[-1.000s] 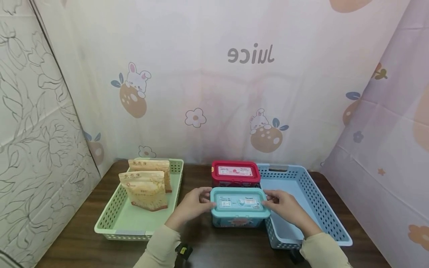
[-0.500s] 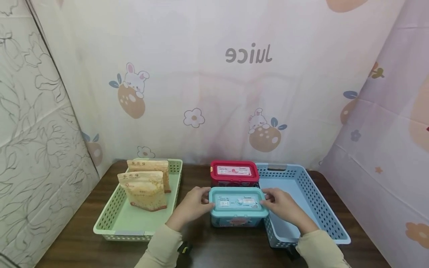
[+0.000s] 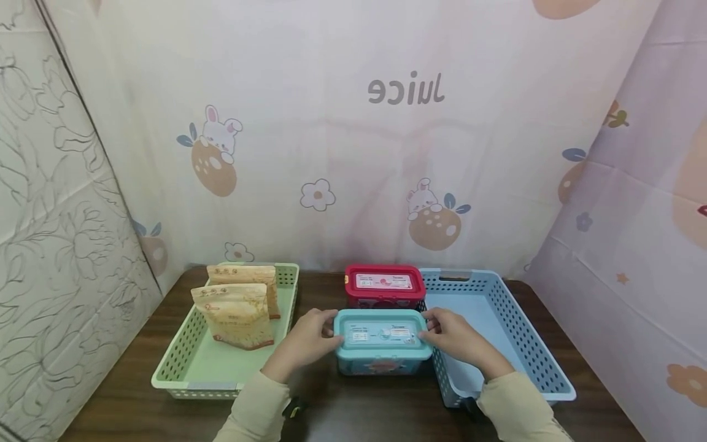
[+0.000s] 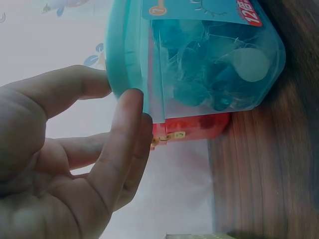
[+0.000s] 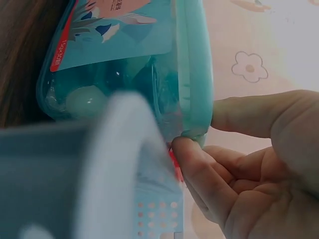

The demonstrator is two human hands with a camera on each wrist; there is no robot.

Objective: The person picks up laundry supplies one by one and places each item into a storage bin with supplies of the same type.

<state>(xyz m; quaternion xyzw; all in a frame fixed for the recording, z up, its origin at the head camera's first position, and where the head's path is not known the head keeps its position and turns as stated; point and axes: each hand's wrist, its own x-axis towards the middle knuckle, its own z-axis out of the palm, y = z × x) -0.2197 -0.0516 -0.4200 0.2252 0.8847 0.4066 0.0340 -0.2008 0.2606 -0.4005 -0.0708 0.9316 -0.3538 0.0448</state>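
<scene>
A teal lidded box of laundry pods (image 3: 383,341) stands lengthwise at the middle of the table, pods showing through its clear side in the left wrist view. My left hand (image 3: 307,339) grips the left end of its lid (image 4: 125,59), thumb on top and fingertips under the rim. At the other end my right hand (image 3: 455,336) pinches the lid the same way. Just behind it sits a similar red box (image 3: 385,285), its lower front partly hidden by the teal one.
To the right is a blue basket (image 3: 521,325), its near left wall beside the teal box. A green basket (image 3: 177,356) on the left bears two upright yellow pouches (image 3: 234,316). Behind the brown table (image 3: 353,411) hangs a printed curtain (image 3: 320,123).
Both hands have shifted the teal box a little to the left, away from the blue basket's wall. The view has also turned slightly; the red box and baskets stay put.
</scene>
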